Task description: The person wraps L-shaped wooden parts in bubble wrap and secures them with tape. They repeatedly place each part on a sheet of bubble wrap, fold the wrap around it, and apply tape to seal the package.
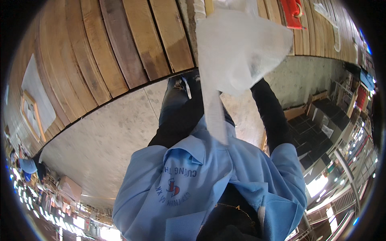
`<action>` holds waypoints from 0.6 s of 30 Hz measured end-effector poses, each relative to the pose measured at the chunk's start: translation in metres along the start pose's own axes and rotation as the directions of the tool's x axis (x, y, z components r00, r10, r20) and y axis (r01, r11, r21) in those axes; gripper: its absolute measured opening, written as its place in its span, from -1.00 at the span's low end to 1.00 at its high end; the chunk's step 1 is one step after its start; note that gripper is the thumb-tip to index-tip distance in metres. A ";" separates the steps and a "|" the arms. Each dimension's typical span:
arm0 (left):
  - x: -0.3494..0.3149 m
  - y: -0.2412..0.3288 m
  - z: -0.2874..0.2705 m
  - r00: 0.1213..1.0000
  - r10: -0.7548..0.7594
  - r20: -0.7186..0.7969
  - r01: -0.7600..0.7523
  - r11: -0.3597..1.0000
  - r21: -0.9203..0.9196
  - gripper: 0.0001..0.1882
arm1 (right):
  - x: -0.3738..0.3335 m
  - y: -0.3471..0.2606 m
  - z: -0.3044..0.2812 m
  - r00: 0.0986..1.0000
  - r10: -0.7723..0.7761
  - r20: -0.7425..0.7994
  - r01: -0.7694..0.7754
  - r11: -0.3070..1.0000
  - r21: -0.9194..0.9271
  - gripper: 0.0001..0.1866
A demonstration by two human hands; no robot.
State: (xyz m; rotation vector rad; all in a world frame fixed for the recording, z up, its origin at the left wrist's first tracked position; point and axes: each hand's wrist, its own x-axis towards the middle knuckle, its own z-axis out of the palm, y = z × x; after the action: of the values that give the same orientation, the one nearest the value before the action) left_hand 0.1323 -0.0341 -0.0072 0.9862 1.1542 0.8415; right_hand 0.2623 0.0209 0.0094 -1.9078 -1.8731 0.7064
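A translucent white sheet, like foam packing wrap [241, 48], hangs in front of me, over the edge of the slatted wooden table. A long strip of it trails down across my shirt front. Both my arms, in dark sleeves, reach up behind it: the left arm [181, 120] from the left, the right arm [273, 114] from the right. My hands and fingers are hidden behind the sheet, so their grip does not show. A red tape dispenser [292, 14] with a pale roll lies on the table, just right of the sheet.
The slatted wooden table [132, 40] spans the top of the view. At its left end a small wooden frame [32, 114] lies on a white sheet [37, 86]. Another white strip [327, 18] lies at far right. A person in blue [28, 165] is far left.
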 end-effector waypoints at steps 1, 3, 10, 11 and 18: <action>-0.005 -0.001 0.004 1.000 -0.008 0.007 0.008 1.000 0.006 -0.44 | 0.002 0.000 -0.001 1.000 -0.002 0.019 0.002 1.000 -0.004 -0.35; -0.009 -0.004 0.004 1.000 -0.017 0.010 0.017 0.999 0.028 -0.43 | 0.007 0.000 -0.003 0.998 -0.019 0.060 0.018 1.000 0.011 -0.36; -0.030 0.033 -0.042 0.988 0.016 0.153 -0.057 0.963 0.264 -0.38 | 0.042 0.015 -0.022 0.970 -0.160 0.181 0.144 0.984 0.101 -0.37; -0.015 0.047 -0.054 0.986 0.107 0.126 -0.145 0.927 0.345 -0.37 | 0.051 0.016 -0.026 0.958 -0.240 0.157 0.217 0.964 0.152 -0.37; 0.164 0.107 -0.016 0.892 0.267 0.363 -0.449 0.606 0.657 -0.33 | 0.095 0.053 -0.085 0.861 -0.481 0.163 0.444 0.869 0.220 -0.25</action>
State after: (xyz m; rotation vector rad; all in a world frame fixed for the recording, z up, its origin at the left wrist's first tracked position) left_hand 0.1472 0.1574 0.0362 1.9998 1.1087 0.5310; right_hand 0.3544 0.1202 0.0375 -1.2325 -2.2041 0.8999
